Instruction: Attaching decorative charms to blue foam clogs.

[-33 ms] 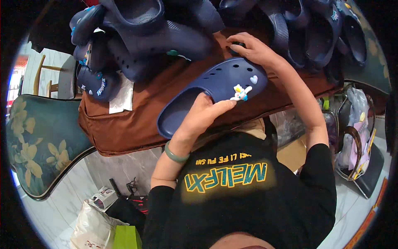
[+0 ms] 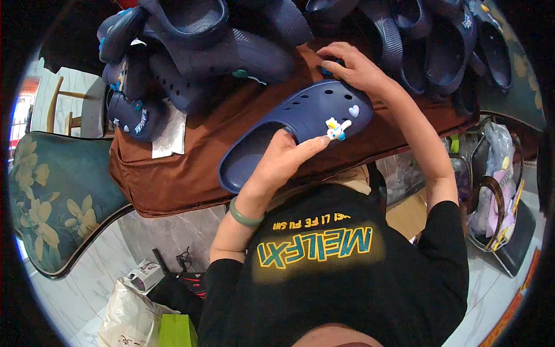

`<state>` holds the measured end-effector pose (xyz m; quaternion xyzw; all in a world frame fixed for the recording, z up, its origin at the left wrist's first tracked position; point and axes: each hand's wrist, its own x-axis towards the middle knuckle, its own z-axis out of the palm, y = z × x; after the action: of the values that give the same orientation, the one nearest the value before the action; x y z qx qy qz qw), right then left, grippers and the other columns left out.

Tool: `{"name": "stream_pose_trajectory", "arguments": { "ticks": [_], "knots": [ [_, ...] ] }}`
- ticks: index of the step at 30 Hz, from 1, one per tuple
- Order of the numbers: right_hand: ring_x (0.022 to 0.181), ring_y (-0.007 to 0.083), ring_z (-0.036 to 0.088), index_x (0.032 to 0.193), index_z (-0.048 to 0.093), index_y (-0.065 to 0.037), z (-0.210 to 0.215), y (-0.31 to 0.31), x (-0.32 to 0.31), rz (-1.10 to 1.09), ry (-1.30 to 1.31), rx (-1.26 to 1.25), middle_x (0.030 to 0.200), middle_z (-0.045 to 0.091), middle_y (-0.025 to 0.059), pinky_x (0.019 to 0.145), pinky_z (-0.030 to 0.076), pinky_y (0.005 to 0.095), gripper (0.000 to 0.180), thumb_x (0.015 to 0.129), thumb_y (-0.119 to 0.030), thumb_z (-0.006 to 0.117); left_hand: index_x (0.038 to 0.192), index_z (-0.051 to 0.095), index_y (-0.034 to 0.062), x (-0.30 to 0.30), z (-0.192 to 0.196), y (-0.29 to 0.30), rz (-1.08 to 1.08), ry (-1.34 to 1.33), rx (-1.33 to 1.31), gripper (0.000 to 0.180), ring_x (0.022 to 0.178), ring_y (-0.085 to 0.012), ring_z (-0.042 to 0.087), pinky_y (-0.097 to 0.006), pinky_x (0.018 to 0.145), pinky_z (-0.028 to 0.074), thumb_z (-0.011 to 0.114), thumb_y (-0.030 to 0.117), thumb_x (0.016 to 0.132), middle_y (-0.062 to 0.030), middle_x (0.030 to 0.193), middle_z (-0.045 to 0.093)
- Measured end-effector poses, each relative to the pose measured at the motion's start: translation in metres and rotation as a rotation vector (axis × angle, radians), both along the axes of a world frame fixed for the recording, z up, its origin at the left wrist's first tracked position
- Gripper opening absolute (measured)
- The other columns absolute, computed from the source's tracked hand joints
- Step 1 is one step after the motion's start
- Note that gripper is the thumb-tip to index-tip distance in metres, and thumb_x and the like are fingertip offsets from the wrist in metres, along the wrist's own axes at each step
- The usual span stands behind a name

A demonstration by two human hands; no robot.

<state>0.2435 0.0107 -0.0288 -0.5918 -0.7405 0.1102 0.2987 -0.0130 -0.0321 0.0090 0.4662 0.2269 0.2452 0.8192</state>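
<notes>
A navy blue clog (image 2: 317, 107) is tilted over the brown cloth, its toe to the right. My left hand (image 2: 287, 155) grips it, fingers inside the foot opening and thumb on top. The thumb tip touches a white and yellow animal-shaped charm (image 2: 336, 129). Nearer the toe sits a pale heart charm (image 2: 354, 110); the other holes in view look bare. My right hand (image 2: 352, 68) is beyond the toe, finger and thumb closed around a small blue and dark piece (image 2: 327, 73), mostly hidden.
More navy clogs (image 2: 231, 55) are heaped at the back left, some with charms, and others (image 2: 445, 55) at the back right. The brown cloth (image 2: 167, 185) covers the work surface. White paper (image 2: 170, 136) lies left; a floral-patterned chair (image 2: 63, 196) stands beside it.
My right fingers have shifted slightly, and the small piece between them shows more blue and less dark. The clog and my left hand have barely moved.
</notes>
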Motion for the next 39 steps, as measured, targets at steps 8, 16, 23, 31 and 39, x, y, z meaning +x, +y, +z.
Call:
{"name": "stream_pose_trajectory", "arguments": {
  "ticks": [8,16,23,31,39],
  "knots": [
    [0.128,0.0289,0.041,0.126,0.053,-0.007,0.053,-0.091,-0.051,0.319,-0.255,0.047,0.130,0.050,0.0133,0.106,0.031,0.0443,0.067,0.072,-0.043,0.072,0.118,0.058,-0.0009,-0.004,-0.002,-0.007,0.082,0.100,-0.064,0.032,0.098,-0.0082,0.054,-0.026,0.086,0.045,0.055,0.023,0.097,-0.0024,0.109,0.061],
    [0.107,0.0273,0.061,0.116,0.057,-0.006,0.019,-0.089,-0.072,0.063,-0.077,0.318,0.112,0.064,0.0119,0.091,0.046,0.0398,0.034,0.086,-0.020,0.063,0.120,0.055,-0.0020,-0.002,0.000,-0.008,0.087,0.108,0.021,0.032,0.102,-0.0093,0.051,-0.027,0.090,0.043,0.050,0.021,0.098,-0.0033,0.113,0.058],
    [0.084,0.0146,0.060,0.114,0.055,-0.001,0.024,-0.072,-0.062,-0.142,0.786,0.041,0.090,0.063,0.0068,0.079,0.048,0.0288,0.031,0.101,-0.027,0.043,0.120,0.055,-0.0031,0.002,-0.005,-0.003,0.072,0.037,0.030,0.033,0.104,-0.0119,0.052,-0.028,0.094,0.041,0.051,0.021,0.098,-0.0044,0.114,0.059],
    [0.105,0.0189,0.056,0.119,0.056,-0.002,-0.003,-0.047,0.000,-0.299,0.593,-0.161,0.109,0.060,0.0114,0.093,0.042,0.0299,0.031,0.098,-0.024,0.050,0.120,0.056,-0.0033,0.000,-0.001,-0.005,0.080,0.050,0.035,0.032,0.105,-0.0125,0.053,-0.029,0.095,0.041,0.053,0.019,0.097,-0.0050,0.115,0.060],
    [0.135,0.0309,0.033,0.130,0.054,-0.011,0.023,-0.083,-0.009,0.249,0.263,-0.208,0.145,0.036,0.0149,0.111,0.025,0.0388,0.047,0.085,-0.019,0.062,0.122,0.054,-0.0038,-0.002,0.004,-0.003,0.029,0.040,0.037,0.033,0.108,-0.0131,0.052,-0.029,0.096,0.040,0.052,0.018,0.097,-0.0061,0.118,0.058]
  ]
}}
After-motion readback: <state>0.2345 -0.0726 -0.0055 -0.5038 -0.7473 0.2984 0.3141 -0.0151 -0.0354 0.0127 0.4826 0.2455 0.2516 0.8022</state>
